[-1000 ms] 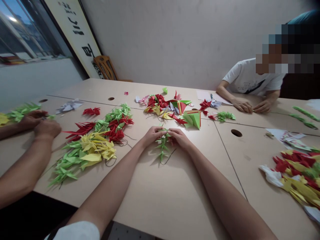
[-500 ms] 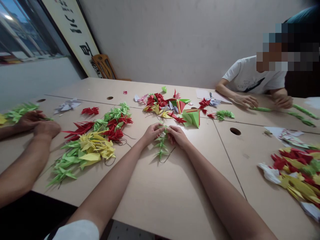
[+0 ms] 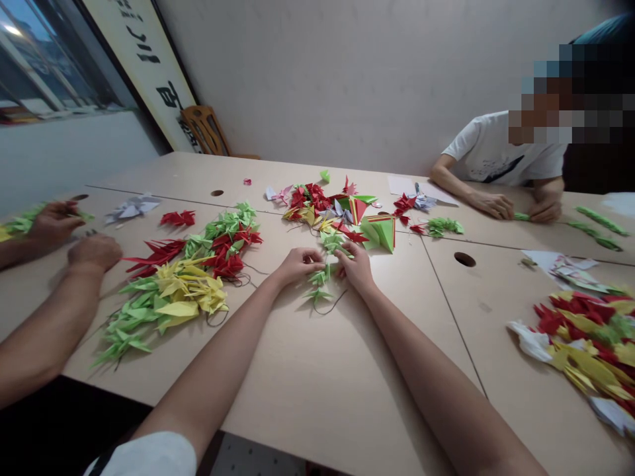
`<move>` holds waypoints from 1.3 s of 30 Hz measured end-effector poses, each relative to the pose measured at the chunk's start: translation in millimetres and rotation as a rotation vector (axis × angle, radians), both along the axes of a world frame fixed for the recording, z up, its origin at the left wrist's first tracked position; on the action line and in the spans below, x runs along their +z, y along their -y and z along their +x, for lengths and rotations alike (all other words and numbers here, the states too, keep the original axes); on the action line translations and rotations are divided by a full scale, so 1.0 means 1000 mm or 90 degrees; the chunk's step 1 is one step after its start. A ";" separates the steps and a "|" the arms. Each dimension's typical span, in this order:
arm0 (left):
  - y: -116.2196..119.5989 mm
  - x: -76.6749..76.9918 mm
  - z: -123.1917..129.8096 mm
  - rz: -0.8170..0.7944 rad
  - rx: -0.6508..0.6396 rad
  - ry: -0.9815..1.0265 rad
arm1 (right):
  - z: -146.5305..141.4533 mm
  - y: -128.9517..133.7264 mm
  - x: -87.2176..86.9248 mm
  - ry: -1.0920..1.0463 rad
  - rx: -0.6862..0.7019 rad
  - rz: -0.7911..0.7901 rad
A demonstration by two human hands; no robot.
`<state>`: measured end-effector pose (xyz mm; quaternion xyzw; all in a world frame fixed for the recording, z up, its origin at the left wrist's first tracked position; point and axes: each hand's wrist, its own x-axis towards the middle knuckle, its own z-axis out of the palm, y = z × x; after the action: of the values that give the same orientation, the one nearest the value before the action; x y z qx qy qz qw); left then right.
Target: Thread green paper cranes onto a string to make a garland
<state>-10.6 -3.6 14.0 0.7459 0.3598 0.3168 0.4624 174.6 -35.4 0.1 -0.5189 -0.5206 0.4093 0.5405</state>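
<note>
A garland of folded light-green paper pieces [image 3: 319,293] lies on the table in front of me, with a dark string [image 3: 333,305] trailing from its near end. My right hand [image 3: 356,266] is closed on the garland's upper part, thumb and forefinger pinching the paper. From the other side, my left hand [image 3: 299,266] has its fingers curled together at the garland's left edge; its fingertips partly hide what they grip. Beyond my hands, more green paper pieces [image 3: 331,241] run up to a mixed pile of folded paper [image 3: 315,198].
Red, yellow and green paper garlands [image 3: 191,291] lie left of my arms. A co-worker's hands [image 3: 94,252] work at far left. Across the table a person [image 3: 501,152] handles a green strand. Another colourful paper pile [image 3: 590,337] sits at right, past a table hole [image 3: 465,259].
My hands have moved slightly apart, and more green paper shows above and between them. The left co-worker's hands have separated. The person across has drawn both hands closer together.
</note>
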 end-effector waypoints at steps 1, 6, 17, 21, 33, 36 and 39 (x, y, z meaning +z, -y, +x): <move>0.000 -0.001 0.001 0.004 0.016 -0.002 | 0.001 0.001 0.001 0.038 -0.050 0.030; 0.000 -0.001 0.005 0.034 0.070 0.021 | 0.000 0.007 0.006 0.257 -0.213 0.186; -0.003 -0.004 0.008 -0.025 0.094 0.118 | -0.017 0.014 0.008 0.325 -0.015 0.186; -0.001 -0.004 0.007 -0.055 0.038 0.099 | -0.016 0.013 0.005 0.307 -0.013 0.147; 0.000 -0.007 0.005 -0.052 0.023 0.049 | -0.015 0.013 0.002 0.294 -0.025 0.114; 0.001 -0.006 0.006 0.033 0.030 -0.006 | -0.014 0.012 0.000 0.277 -0.009 0.117; 0.005 -0.003 0.009 0.129 0.052 -0.092 | -0.014 0.013 -0.001 0.245 0.013 0.107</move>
<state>-1.7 -9.0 11.1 0.7943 0.3884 0.3160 0.3441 160.2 -48.1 -0.6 -0.5354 -0.6518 0.2629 0.4685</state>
